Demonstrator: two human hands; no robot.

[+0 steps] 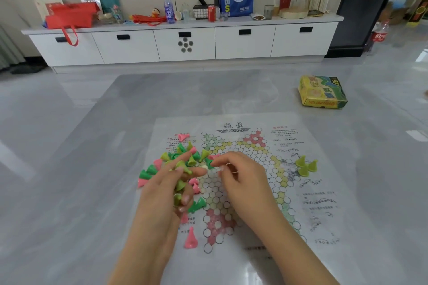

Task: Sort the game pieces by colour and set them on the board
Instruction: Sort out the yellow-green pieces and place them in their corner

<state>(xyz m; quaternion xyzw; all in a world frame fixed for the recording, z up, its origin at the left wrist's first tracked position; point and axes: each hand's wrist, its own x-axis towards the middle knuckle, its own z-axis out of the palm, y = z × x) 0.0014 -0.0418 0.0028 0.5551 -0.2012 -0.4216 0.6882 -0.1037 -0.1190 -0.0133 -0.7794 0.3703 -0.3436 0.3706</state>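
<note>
left hand (166, 183) holds yellow-green cone pieces (179, 192) in curled fingers; right hand (236, 176) pinches something small, can't tell what. mixed pile (183, 157) at paper board's (324, 215) left edge, three yellow-green cones (305, 165) near right edge.

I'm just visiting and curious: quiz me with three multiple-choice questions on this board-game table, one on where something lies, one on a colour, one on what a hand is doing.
1. Where is the yellow game box?
A. Far right of the table, off the board sheet
B. On the board sheet
C. Under the left hand

2. What colour are the few pieces set apart at the right of the board sheet?
A. Pink
B. Yellow-green
C. Blue

3. What is the left hand doing?
A. Lying flat
B. Holding several pieces
C. Gripping the box

Answers: 1 A, it lies beyond the sheet's corner; 2 B, all share that colour; 3 B, pieces show between its fingers.
</note>
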